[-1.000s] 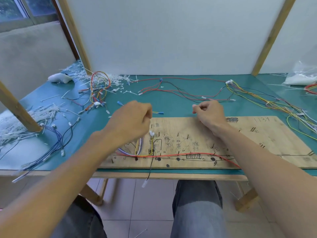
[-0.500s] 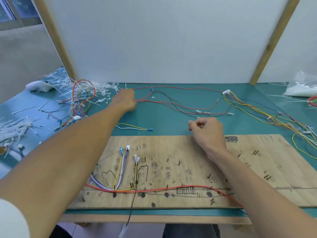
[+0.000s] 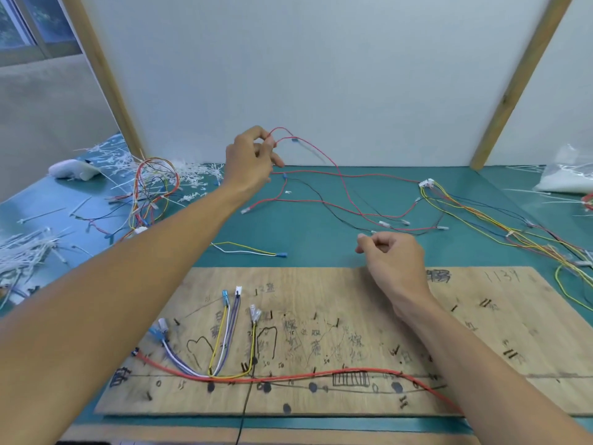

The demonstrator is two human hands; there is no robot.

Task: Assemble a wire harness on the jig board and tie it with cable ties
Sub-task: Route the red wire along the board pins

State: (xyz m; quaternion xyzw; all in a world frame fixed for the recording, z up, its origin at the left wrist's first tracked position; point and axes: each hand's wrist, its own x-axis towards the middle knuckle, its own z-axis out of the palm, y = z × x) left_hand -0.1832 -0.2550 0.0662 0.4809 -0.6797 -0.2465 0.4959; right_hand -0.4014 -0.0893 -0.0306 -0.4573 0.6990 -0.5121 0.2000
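A plywood jig board (image 3: 369,322) lies on the green table. Red, yellow, white, purple and black wires (image 3: 224,358) are routed between its pegs at the lower left. My left hand (image 3: 250,162) is raised above the table's back and pinches a thin red wire (image 3: 321,152), which loops down to loose red and black wires (image 3: 340,200) on the table. My right hand (image 3: 394,261) hovers over the board's far edge with fingers curled; whether it holds anything is unclear.
A tangle of coloured wires (image 3: 150,191) and white cable ties (image 3: 29,252) lie at the left. A multi-coloured harness (image 3: 500,226) runs off to the right. A short yellow-white wire (image 3: 250,250) lies before the board. Wooden posts flank a white panel.
My left hand went from the board out to the red wire at the table's back, then lifted it into the air. My right hand barely moved.
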